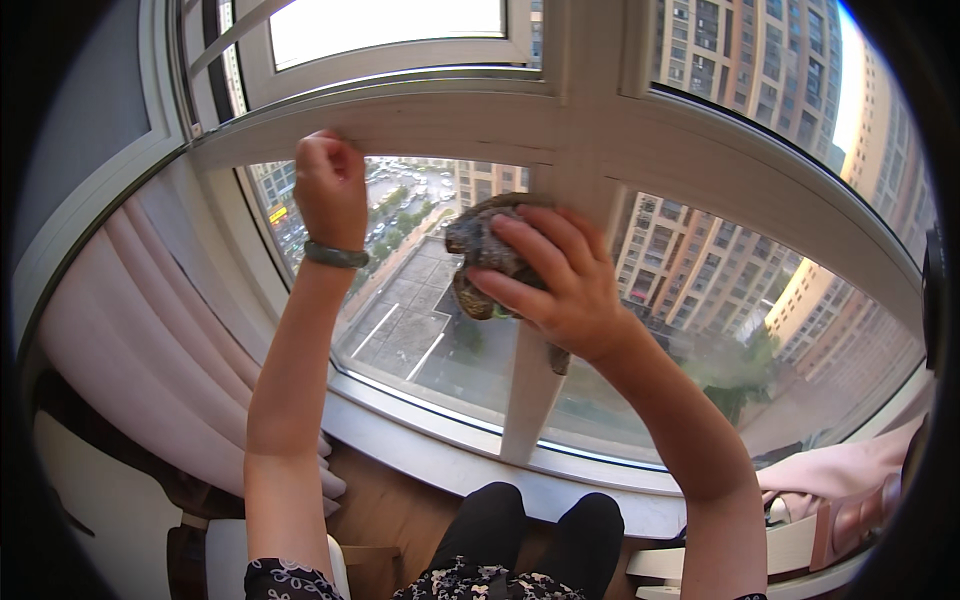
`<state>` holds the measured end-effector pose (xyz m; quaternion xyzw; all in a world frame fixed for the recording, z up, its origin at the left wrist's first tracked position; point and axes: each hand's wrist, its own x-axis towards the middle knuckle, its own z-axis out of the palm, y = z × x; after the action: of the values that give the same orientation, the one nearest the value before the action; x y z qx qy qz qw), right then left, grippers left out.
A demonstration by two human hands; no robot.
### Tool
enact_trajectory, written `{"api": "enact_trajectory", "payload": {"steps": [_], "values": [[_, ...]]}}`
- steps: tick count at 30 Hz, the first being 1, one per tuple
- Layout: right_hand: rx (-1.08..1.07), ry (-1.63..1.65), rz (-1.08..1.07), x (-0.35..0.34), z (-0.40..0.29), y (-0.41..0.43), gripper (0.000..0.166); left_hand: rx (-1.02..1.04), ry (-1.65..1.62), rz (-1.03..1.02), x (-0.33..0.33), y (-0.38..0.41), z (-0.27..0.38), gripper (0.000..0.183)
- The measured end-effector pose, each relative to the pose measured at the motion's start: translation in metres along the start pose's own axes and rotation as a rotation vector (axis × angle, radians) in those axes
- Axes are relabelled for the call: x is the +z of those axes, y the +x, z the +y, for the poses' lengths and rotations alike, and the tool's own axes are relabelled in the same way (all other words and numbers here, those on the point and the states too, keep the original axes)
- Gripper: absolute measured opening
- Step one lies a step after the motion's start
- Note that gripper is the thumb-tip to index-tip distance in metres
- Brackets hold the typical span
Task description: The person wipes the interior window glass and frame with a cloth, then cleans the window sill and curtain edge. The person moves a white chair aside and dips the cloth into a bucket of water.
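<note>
My right hand (559, 274) presses a crumpled, grey-brown cloth (487, 247) against the lower window pane and the white upright window frame (529, 375). The thumb and fingers lie spread over the cloth, and one end of it hangs below the palm. Up and to the left, my left hand (330, 176) is curled, its knuckles at the horizontal frame bar (435, 124). A dark bangle (336, 256) circles the left wrist. Whether the left fingers grip anything cannot be told. The lower left glass pane (420, 330) lies between and below my hands.
A pink curtain (165, 322) hangs at the left, and more pink fabric (847, 457) lies at the right. The white sill (420, 457) runs below the panes, before my knees. A white chair seat (232, 555) stands lower left. Tall buildings show outside.
</note>
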<state>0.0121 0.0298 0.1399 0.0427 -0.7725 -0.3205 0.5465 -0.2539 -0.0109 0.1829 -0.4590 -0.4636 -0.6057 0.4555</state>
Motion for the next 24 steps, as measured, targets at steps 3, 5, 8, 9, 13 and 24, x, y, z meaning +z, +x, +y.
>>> {"api": "enact_trajectory", "payload": {"steps": [3,5,8,9,13,24], "values": [[0.018,0.025,0.017,0.004,-0.006,0.002,0.047,-0.449,-0.243,0.052,-0.013,0.005,-0.036,0.016],[0.039,0.027,0.029,-0.001,-0.005,0.005,0.048,-0.318,-0.207,0.11,-0.026,0.004,-0.056,0.013],[0.036,0.034,0.007,-0.005,0.0,0.001,0.051,-0.393,-0.242,-0.072,-0.039,-0.013,-0.038,0.014],[0.044,0.038,-0.003,-0.003,-0.002,0.001,0.052,-0.405,-0.222,-0.123,-0.048,-0.015,-0.035,0.014],[0.065,0.019,-0.013,-0.005,-0.007,0.008,0.041,-0.294,-0.284,-0.617,-0.069,-0.023,-0.013,0.01],[0.07,0.011,0.0,-0.005,-0.007,0.008,0.039,-0.008,-0.213,-0.168,-0.044,0.004,0.012,0.021]]}}
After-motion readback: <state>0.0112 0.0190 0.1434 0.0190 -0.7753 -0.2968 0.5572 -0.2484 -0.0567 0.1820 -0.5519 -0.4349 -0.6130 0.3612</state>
